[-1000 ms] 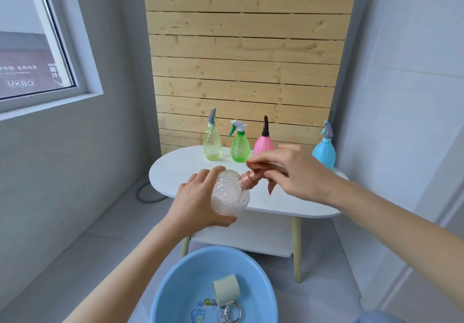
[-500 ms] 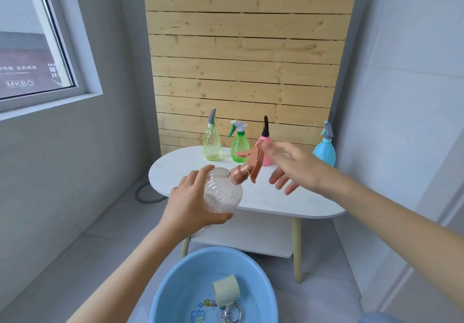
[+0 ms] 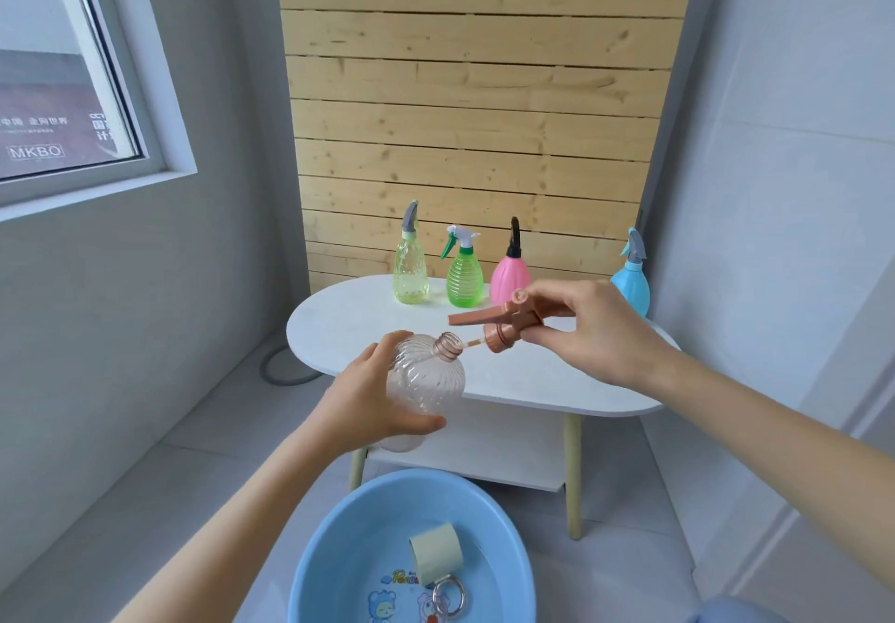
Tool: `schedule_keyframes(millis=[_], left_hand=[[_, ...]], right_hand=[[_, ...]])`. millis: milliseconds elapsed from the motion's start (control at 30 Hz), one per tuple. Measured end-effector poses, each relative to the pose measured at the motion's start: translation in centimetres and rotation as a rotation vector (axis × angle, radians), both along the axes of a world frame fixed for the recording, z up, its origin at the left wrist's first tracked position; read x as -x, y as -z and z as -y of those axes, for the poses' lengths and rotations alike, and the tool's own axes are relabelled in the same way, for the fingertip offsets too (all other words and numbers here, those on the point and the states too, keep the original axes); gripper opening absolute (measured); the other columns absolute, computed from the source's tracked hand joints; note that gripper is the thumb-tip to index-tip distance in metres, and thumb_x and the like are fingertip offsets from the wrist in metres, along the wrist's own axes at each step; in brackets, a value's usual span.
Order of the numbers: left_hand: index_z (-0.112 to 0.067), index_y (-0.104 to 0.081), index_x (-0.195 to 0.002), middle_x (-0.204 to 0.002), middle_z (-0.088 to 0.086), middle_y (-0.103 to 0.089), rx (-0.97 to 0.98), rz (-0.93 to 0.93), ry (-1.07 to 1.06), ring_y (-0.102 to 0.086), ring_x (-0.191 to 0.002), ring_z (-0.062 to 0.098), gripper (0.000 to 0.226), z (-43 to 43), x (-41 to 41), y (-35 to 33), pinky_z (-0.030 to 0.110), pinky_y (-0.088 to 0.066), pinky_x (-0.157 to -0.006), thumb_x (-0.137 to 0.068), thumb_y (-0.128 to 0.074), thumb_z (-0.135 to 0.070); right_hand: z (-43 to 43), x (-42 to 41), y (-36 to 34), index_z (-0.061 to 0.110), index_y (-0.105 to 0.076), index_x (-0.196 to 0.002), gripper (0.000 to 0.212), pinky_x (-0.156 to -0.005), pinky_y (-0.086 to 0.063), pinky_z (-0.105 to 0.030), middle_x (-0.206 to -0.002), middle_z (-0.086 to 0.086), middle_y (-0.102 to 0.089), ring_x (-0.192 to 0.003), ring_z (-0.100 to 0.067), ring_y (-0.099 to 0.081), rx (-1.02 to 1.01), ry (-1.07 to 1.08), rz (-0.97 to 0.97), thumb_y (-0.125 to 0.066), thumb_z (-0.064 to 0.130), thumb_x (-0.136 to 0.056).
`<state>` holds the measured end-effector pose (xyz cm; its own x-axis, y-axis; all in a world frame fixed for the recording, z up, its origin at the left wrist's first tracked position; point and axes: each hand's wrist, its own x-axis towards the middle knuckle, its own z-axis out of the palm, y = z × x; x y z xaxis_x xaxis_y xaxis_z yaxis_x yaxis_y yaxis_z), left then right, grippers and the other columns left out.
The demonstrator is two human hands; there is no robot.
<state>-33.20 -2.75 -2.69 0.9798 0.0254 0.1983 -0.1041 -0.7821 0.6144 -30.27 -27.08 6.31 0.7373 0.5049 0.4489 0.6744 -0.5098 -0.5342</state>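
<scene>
A person's left hand (image 3: 368,395) wraps its fingers and thumb round the belly of a clear, ribbed, round spray bottle (image 3: 428,383), holding it in the air in front of the near edge of a white oval table (image 3: 339,332), with its neck tilted up and to the right. The bottle's threaded mouth is uncovered. The right hand (image 3: 598,332), a little apart from the left and slightly higher, pinches a copper-brown spray head (image 3: 508,324) between thumb and curled fingers. The spray head is off the bottle, lying nearly sideways with its trigger pointing left. Its thin dip tube (image 3: 470,343) runs from the screw cap down to the bottle's mouth; whether the tip is inside the neck cannot be told. Behind the hands, four more spray bottles stand upright in a row along the back of the table: a pale yellow-green bottle (image 3: 410,278), a bright green bottle (image 3: 465,281), a pink bottle (image 3: 508,278) and, well to the right, a blue bottle (image 3: 629,286). A wall of light wooden slats (image 3: 474,90) rises behind them, and a window (image 3: 63,90) is set in the grey wall to the left. On the floor below the hands sits a blue basin (image 3: 334,550) holding a pale cup (image 3: 436,552) on its side and a metal ring (image 3: 448,596).
</scene>
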Motion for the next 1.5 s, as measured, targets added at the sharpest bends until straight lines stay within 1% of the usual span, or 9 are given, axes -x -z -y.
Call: schedule_keyframes(millis=[100, 233, 400, 600, 800, 933, 1167, 1333, 1500], left_hand=[[-0.026, -0.034, -0.137, -0.123, -0.005, -0.052, 0.088, -0.04, -0.019, -0.049, -0.109, 0.011, 0.101, -0.7, -0.6, 0.9, 0.023, -0.037, -0.086, -0.054, -0.086, -0.05], [-0.021, -0.036, -0.135, -0.118, -0.001, -0.054, 0.165, -0.073, -0.102, -0.051, -0.105, 0.013, 0.094, -1.3, -1.3, 2.0, 0.024, -0.038, -0.084, -0.059, -0.087, -0.043], [-0.019, -0.034, -0.137, -0.118, 0.003, -0.054, 0.146, -0.137, -0.167, -0.052, -0.11, 0.018, 0.097, -1.0, -2.2, 2.8, 0.03, -0.042, -0.093, -0.06, -0.086, -0.047], [-0.019, -0.035, -0.136, -0.121, 0.004, -0.055, 0.204, -0.199, -0.2, -0.052, -0.112, 0.018, 0.098, -0.7, -3.3, 3.5, 0.035, -0.044, -0.096, -0.058, -0.085, -0.051], [-0.019, -0.04, -0.131, -0.117, 0.001, -0.056, 0.294, -0.208, -0.183, -0.054, -0.106, 0.016, 0.091, -1.0, -4.3, 4.4, 0.029, -0.043, -0.087, -0.058, -0.086, -0.047], [-0.026, -0.04, -0.126, -0.114, -0.003, -0.057, 0.298, -0.24, -0.148, -0.056, -0.103, 0.01, 0.107, -1.7, -5.0, 5.4, 0.025, -0.043, -0.084, -0.034, -0.077, -0.068], [-0.038, -0.045, -0.123, -0.117, -0.008, -0.06, 0.388, -0.255, -0.069, -0.058, -0.108, 0.005, 0.102, -3.6, -7.6, 9.8, 0.037, -0.048, -0.095, -0.034, -0.08, -0.075], [-0.044, -0.046, -0.117, -0.111, -0.014, -0.064, 0.457, -0.272, -0.026, -0.061, -0.104, 0.002, 0.087, -4.3, -8.6, 12.3, 0.033, -0.05, -0.094, -0.042, -0.085, -0.064], [-0.044, -0.046, -0.116, -0.108, -0.019, -0.065, 0.472, -0.267, -0.001, -0.061, -0.103, 0.0, 0.085, -5.1, -9.8, 13.9, 0.031, -0.049, -0.094, -0.042, -0.084, -0.061]], right_hand=[[1.2, -0.6, -0.3, 0.034, -0.061, -0.092, 0.032, -0.087, -0.047, -0.012, -0.091, 0.004, -0.073, -0.089, -0.009, -0.068, -0.058, 0.085, -0.056, -0.071, 0.006, -0.082], [2.7, -1.7, -0.7, 0.032, -0.06, -0.098, 0.033, -0.09, -0.052, -0.028, -0.101, -0.002, -0.073, -0.094, -0.015, -0.069, -0.203, 0.193, -0.167, -0.069, 0.004, -0.083], [3.5, -2.3, -0.1, 0.017, -0.059, -0.116, 0.036, -0.087, -0.056, -0.033, -0.103, -0.005, -0.071, -0.092, -0.016, -0.07, -0.323, 0.227, -0.281, -0.069, 0.003, -0.085], [4.1, -3.0, 0.7, 0.013, -0.058, -0.105, 0.027, -0.069, -0.059, -0.022, -0.093, -0.002, -0.069, -0.08, -0.012, -0.068, -0.473, 0.233, -0.326, -0.065, -0.003, -0.086], [4.8, -5.6, 4.3, 0.007, -0.05, -0.121, 0.037, -0.063, -0.061, -0.036, -0.101, -0.011, -0.07, -0.08, -0.025, -0.072, -0.602, 0.277, -0.557, -0.064, -0.003, -0.087], [4.5, -8.8, 8.0, -0.002, -0.046, -0.123, 0.036, -0.057, -0.059, -0.032, -0.099, -0.017, -0.067, -0.068, -0.024, -0.071, -0.768, 0.339, -0.77, -0.06, -0.004, -0.09], [1.0, -15.3, 15.8, 0.001, -0.06, -0.104, 0.016, -0.063, -0.06, -0.031, -0.11, -0.019, -0.068, -0.077, -0.025, -0.07, -0.781, 0.405, -1.016, -0.054, -0.007, -0.092], [-1.6, -18.7, 18.5, -0.01, -0.056, -0.12, 0.028, -0.061, -0.06, -0.029, -0.12, -0.01, -0.066, -0.082, -0.024, -0.069, -0.815, 0.373, -1.049, -0.053, -0.009, -0.092], [-3.1, -20.6, 19.9, -0.006, -0.06, -0.103, 0.014, -0.064, -0.059, -0.028, -0.115, -0.02, -0.066, -0.085, -0.028, -0.069, -0.725, 0.459, -0.989, -0.061, -0.005, -0.089]])
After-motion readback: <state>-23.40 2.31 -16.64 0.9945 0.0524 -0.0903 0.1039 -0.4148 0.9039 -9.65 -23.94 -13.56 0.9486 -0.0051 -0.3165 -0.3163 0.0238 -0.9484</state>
